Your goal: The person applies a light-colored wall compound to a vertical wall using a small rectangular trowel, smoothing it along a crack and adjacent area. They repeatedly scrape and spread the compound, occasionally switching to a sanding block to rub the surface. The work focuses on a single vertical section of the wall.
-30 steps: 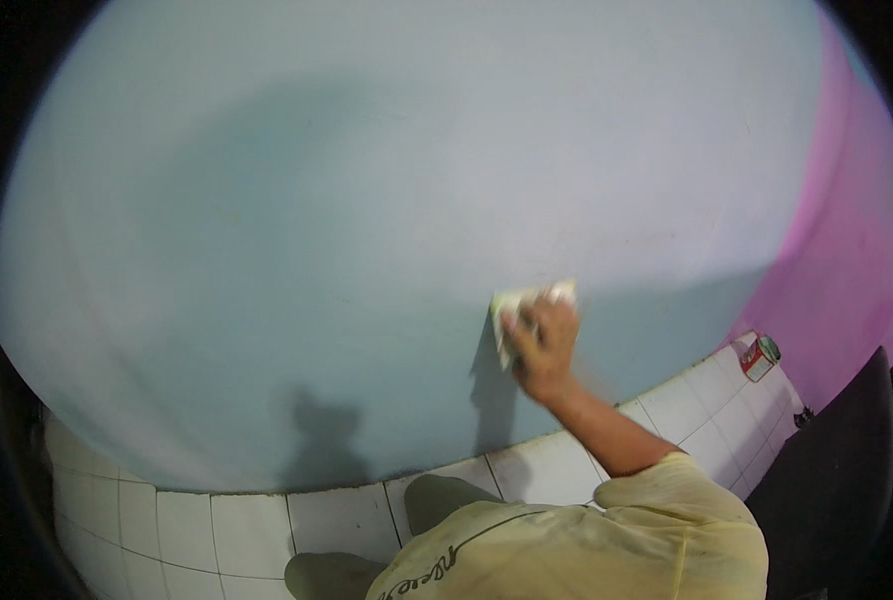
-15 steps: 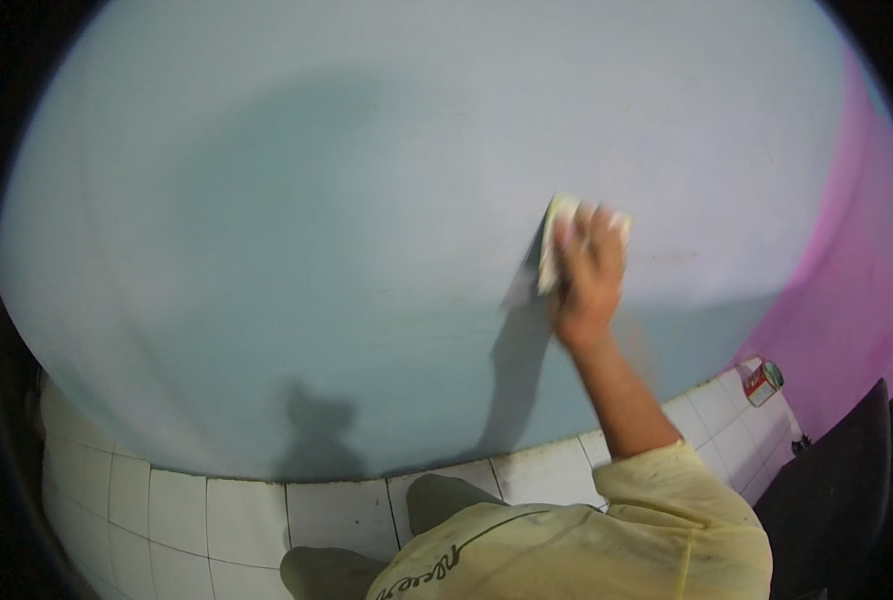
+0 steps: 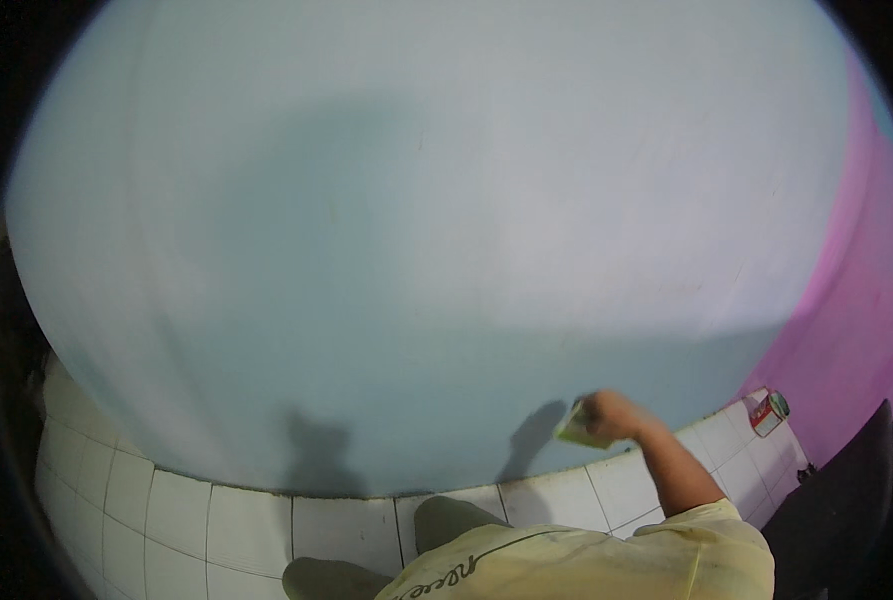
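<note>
My right hand (image 3: 614, 416) is closed around a flat yellow-green pad (image 3: 574, 427), low in front of the pale blue wall (image 3: 416, 250). The pad's lower left corner sticks out past my fingers, and the rest is hidden by the hand. A shadow of hand and pad falls on the wall just to their left. Whether the pad touches the wall I cannot tell. My left hand is out of the picture.
White floor tiles (image 3: 346, 530) run along the wall's foot. In the right corner, by a pink wall (image 3: 856, 290), stands a small red and green can (image 3: 768, 413). Large dark panels (image 3: 841, 490) rise at the right. My knees (image 3: 456, 522) are close to the wall.
My right hand has dropped from mid-wall to near the floor, taking the pad with it, and the wrist has turned. The view has shifted slightly.
</note>
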Motion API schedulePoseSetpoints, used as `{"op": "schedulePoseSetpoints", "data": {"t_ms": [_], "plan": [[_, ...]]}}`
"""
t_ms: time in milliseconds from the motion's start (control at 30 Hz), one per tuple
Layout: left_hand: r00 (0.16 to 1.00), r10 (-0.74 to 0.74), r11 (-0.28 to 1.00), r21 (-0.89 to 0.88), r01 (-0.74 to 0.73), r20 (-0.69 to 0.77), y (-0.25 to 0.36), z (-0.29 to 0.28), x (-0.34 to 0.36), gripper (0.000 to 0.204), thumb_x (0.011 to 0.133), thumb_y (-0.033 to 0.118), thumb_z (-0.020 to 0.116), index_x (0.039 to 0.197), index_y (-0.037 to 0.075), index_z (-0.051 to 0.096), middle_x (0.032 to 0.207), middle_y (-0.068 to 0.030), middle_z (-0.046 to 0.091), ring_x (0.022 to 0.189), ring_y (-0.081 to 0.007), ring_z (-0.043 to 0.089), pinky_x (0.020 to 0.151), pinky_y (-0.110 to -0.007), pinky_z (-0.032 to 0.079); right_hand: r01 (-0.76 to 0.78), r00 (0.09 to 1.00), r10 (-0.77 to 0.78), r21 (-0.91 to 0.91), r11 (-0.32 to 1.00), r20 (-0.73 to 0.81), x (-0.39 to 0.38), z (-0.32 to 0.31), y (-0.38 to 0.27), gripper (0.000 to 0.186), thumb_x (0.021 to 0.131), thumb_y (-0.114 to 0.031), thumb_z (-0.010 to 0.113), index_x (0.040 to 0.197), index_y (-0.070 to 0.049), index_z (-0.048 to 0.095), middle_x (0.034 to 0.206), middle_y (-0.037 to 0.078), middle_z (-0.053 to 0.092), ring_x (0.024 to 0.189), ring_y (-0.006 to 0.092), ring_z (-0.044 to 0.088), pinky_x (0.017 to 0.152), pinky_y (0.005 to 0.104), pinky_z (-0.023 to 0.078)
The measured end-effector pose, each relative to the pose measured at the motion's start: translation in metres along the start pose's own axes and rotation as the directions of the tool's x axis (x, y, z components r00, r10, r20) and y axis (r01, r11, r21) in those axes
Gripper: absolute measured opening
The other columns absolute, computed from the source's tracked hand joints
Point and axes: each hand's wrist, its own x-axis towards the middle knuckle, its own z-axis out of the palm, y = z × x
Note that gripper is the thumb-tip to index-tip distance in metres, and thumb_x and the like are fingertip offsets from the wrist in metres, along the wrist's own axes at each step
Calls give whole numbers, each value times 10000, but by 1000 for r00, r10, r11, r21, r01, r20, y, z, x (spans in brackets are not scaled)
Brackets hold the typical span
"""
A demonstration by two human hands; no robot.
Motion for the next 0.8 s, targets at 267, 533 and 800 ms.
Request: {"op": "schedulePoseSetpoints", "data": {"t_ms": [267, 533, 800], "plan": [[998, -60, 998, -6, 60, -25, -10, -2, 6, 711, 1001, 385, 480, 1515, -85, 341, 1400, -283, 439, 1267, -478, 454, 969, -689, 386, 526, -188, 147, 27, 850, -971, -25, -184, -70, 659, 829, -102, 772, 1416, 30, 504, 1105, 158, 660, 1086, 229, 649, 975, 369, 531], [996, -90, 996, 22, 90, 0, -20, 7, 2, 724, 1010, 409, 476, 1526, -79, 339, 1441, -277, 422, 1304, -473, 438, 991, -698, 374, 544, -473, 333, 27, 838, -815, 11, -278, -85, 647, 897, -289, 817, 1364, 88, 575, 1228, 219, 666, 1121, 304, 659, 994, 394, 523], [985, -173, 983, 58, 172, 4, -36, 19, 2, 737, 1019, 433, 473, 1538, -73, 338, 1482, -271, 406, 1342, -469, 422, 1013, -707, 361, 307, -241, -717, -752, 583, -654, 53, -131, -259, 558, 871, -138, 706, 1389, 13, 564, 887, 148, 594, 677, 272, 609, 564, 401, 510]]}}
